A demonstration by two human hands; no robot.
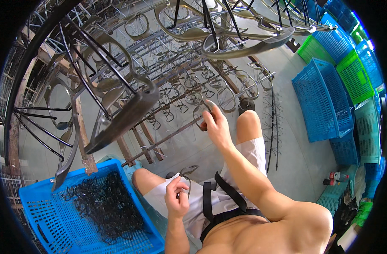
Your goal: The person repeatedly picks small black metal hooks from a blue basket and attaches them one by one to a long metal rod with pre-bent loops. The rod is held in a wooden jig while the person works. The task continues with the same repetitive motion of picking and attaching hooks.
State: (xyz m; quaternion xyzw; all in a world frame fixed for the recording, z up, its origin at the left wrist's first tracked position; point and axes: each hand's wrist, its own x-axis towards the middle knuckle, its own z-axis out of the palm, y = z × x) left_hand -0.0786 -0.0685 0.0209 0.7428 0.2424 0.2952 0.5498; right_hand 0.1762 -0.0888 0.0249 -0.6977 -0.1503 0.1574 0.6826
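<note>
Evidently part-done: metal loops [227, 111] line the rack's near edge [164, 140]; left hand [176, 199] pinches an unhung piece [188, 170], right hand [217, 128] another.

Grey curved metal piece [189, 170] is sitting at lower centre, broader end pointing upper right, thin part bending downward. Looped grey metal piece [195, 113] is standing near frame centre, probably upright, outline showing poorly.

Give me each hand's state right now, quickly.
Left hand: closed, fingers curled around a metal piece.
Right hand: closed on a metal loop; whether that hangs free cannot be told.
</note>
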